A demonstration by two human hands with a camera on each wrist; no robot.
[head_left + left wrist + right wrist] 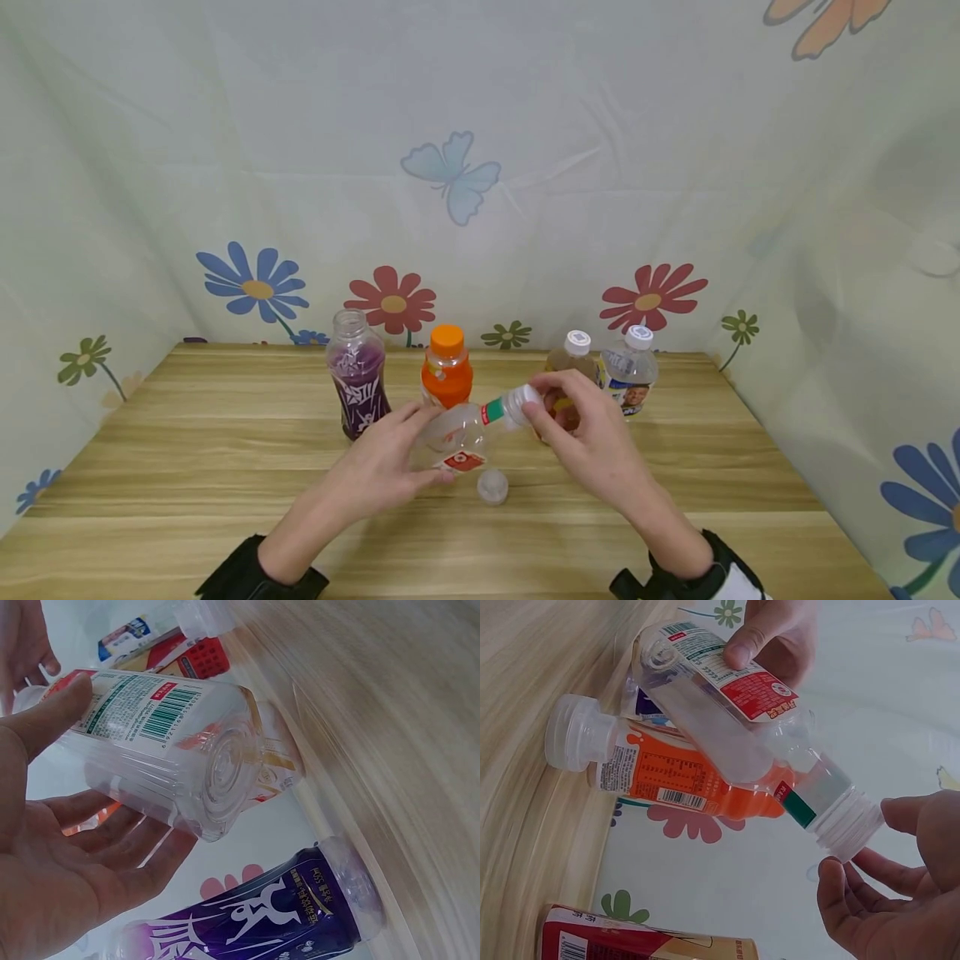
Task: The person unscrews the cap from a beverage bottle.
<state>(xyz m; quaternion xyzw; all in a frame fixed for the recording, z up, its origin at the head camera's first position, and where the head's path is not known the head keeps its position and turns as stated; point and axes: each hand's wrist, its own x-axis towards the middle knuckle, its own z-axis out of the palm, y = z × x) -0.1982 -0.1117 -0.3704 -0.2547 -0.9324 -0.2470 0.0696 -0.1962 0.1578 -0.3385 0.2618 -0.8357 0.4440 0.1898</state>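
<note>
A clear plastic bottle (453,437) with a red, white and green label is held tilted above the table, its base toward the left and its neck up to the right. My left hand (386,462) grips the bottle's body, thumb on the near side. At the neck end, my right hand (588,437) pinches the whitish ridged cap (847,825) between thumb and fingers. Below the bottle, a loose translucent cap (492,486) lies on the wooden table.
An uncapped bottle of purple drink (358,379) stands at left, an orange-capped bottle of orange drink (447,367) behind the held bottle. Two white-capped bottles stand at right: an amber one (573,358), partly behind my right hand, and a clear one (628,367). A flowered curtain (480,250) hangs behind the table.
</note>
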